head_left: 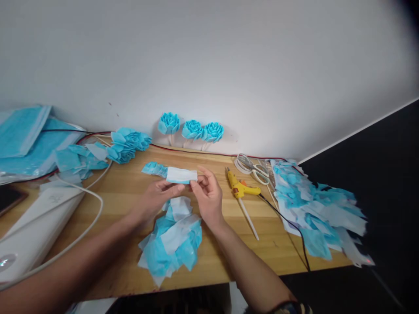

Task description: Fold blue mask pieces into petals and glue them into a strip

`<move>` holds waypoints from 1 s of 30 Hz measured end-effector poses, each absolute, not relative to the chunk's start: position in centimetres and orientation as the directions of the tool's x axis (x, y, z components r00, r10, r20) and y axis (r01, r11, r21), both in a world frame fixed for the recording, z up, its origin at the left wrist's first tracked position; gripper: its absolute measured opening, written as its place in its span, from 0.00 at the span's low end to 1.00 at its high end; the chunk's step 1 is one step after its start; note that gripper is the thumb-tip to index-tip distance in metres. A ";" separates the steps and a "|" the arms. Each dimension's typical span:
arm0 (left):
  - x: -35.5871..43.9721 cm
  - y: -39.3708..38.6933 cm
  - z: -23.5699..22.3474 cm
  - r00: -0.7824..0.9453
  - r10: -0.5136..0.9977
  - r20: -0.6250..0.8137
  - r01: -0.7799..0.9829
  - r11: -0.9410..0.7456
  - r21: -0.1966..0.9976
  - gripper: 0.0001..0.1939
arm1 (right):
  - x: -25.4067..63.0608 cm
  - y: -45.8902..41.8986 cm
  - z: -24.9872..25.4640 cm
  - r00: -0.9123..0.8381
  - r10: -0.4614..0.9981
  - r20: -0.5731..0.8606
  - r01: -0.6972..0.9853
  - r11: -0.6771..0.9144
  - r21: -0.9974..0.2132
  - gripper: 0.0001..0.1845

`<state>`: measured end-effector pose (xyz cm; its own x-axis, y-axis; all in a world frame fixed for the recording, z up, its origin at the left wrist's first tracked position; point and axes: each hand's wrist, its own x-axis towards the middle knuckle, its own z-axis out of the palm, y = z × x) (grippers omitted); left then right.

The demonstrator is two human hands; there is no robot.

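Between my two hands, over the middle of the table, a small white-and-blue fabric piece (182,175) is stretched level, its lower edge blue. My left hand (165,192) pinches its left side with the thumb in front. At its right lower corner, the thumb and fingers of my right hand (207,192) grip it. Just behind lies a crumpled blue strip (153,168). Below my hands, nearer the table's front edge, is a loose pile of blue and white fabric pieces (173,244).
Three blue fabric flowers (192,129) on stems lean against the wall; more flowers (127,144) lie to their left. On the right are a yellow glue gun (244,189), scissors (258,170) and a scrap heap (314,209). A white device (42,222) with a cable (98,209) stands left.
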<state>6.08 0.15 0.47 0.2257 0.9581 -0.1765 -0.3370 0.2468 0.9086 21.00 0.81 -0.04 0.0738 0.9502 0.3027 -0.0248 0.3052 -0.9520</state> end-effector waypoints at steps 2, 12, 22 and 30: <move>6.1 0.2 0.3 0.191 0.966 -0.173 -0.397 0.237 0.887 0.14 | 20.7 0.8 -0.3 0.056 0.949 0.309 -0.040 0.311 -0.949 0.20; 5.6 0.9 1.4 0.099 0.976 -0.194 -0.452 0.218 0.865 0.14 | 21.8 1.2 -0.1 -0.056 0.974 0.220 -0.054 0.217 -0.975 0.25; 5.7 0.8 1.0 0.122 0.979 -0.164 -0.350 0.197 0.916 0.14 | 21.9 1.3 -0.2 -0.145 0.971 0.190 -0.016 0.190 -0.982 0.34; 5.8 0.8 1.6 0.139 0.971 -0.194 -0.346 0.231 0.909 0.15 | 21.9 1.4 0.3 -0.055 0.980 0.190 0.014 0.191 -0.982 0.29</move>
<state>5.78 0.76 1.63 0.1391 0.9711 -0.1941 -0.3460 0.2313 0.9093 21.86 1.36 0.25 -0.0547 0.9803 0.1897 0.0138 0.1908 -0.9815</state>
